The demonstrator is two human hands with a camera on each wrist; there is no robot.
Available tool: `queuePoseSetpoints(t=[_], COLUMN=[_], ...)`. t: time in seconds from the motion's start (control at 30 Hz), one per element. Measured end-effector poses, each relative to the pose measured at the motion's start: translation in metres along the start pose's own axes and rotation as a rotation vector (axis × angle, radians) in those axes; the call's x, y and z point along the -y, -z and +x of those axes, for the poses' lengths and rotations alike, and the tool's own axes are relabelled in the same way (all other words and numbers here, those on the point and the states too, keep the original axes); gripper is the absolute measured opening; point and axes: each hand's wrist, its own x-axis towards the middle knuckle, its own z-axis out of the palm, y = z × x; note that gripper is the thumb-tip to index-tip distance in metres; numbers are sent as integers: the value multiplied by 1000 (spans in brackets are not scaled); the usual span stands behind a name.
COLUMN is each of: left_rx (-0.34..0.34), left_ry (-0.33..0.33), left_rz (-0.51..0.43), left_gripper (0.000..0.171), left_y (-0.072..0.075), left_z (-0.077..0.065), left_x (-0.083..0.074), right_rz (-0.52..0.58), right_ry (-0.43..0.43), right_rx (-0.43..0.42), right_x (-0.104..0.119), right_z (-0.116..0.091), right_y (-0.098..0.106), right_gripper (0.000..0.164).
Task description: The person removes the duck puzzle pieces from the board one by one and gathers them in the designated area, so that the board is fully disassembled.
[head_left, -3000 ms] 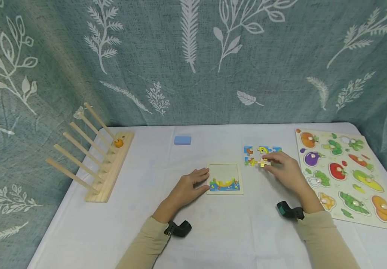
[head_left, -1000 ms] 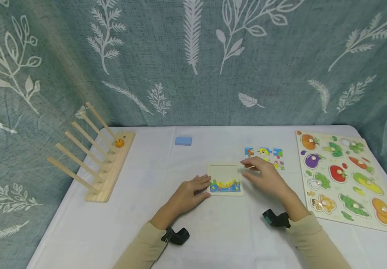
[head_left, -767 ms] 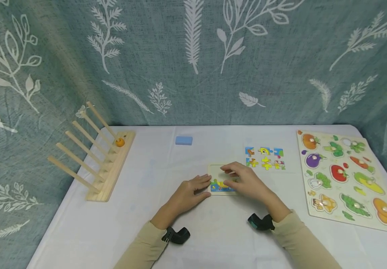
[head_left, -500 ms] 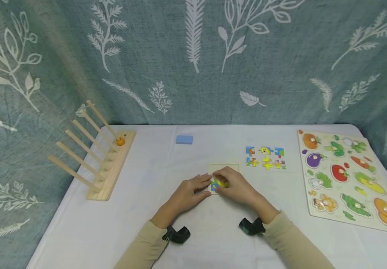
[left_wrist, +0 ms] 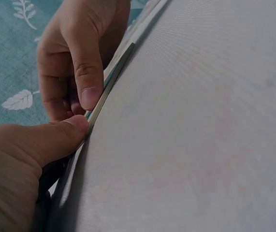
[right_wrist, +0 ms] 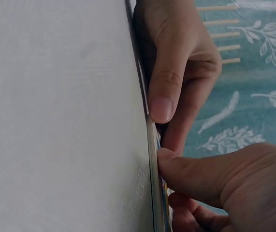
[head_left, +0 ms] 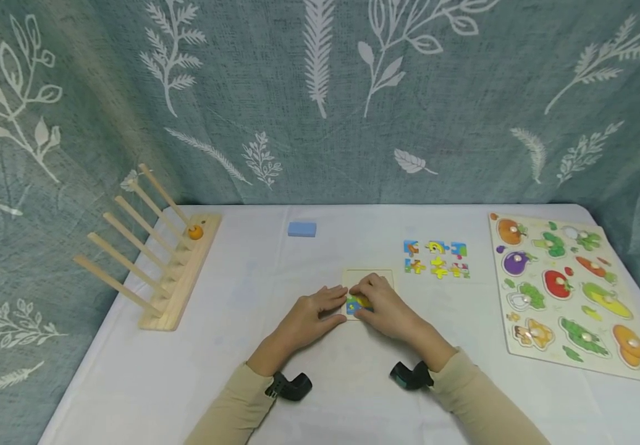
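Note:
A small wooden jigsaw puzzle (head_left: 352,306) lies in front of me, with blue, green and yellow pieces along its near side and bare wood beyond. At its left edge rests my left hand (head_left: 307,315), fingers loosely stretched and thumb by the near corner. My right hand (head_left: 391,311) covers the puzzle's right side, its bent fingers over the pieces and its thumb opposite, near the front edge. The right palm hides much of the picture. Both wrist views show the thumbs close together at the thin puzzle edge (left_wrist: 121,63).
Several loose jigsaw pieces (head_left: 437,259) lie in two rows behind and right of the puzzle. A vegetable peg board (head_left: 578,296) lies at the right, a blue block (head_left: 301,229) at the back. A wooden rack with upright pegs (head_left: 186,272) and an orange bead (head_left: 195,232) stands left.
My right hand has moved left and nearer from the loose pieces onto the puzzle, and its fingers have closed in over the pieces there. My left hand has stayed at the left edge.

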Motion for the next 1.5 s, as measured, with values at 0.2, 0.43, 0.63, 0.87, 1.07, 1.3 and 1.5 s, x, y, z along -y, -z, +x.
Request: queuePoseSetpoints(t=[0.2,0.43,0.63,0.87,1.07,1.3,1.5], left_rx=[4,-7,-10,-5,-5,-11,-12], left_ry=[13,-10,-11,-3,-2,-9,-5], left_rz=[-14,-11,-15,-17,-13,-12,-11], left_gripper=[43,43,43,45,46,45,45], left_y=[0,-2,-2,-2,-2,-2,-2], left_z=[0,1,1,1,1,1,1], left_x=[1,3,3,3,3,3,2], right_rz=[4,41,80,99,101,175,170], right_ry=[-27,-63,-94,-128,-139,-169,-183], right_rx=[-5,-2,-4,-19,-27,-27,-70], right_x=[3,5,6,7,8,5,6], right_z=[0,1,1,1,0,1,1], right_y=[-1,-2,-1,-1,-1,-2,-7], right_gripper=[34,34,33,35,33,24,33])
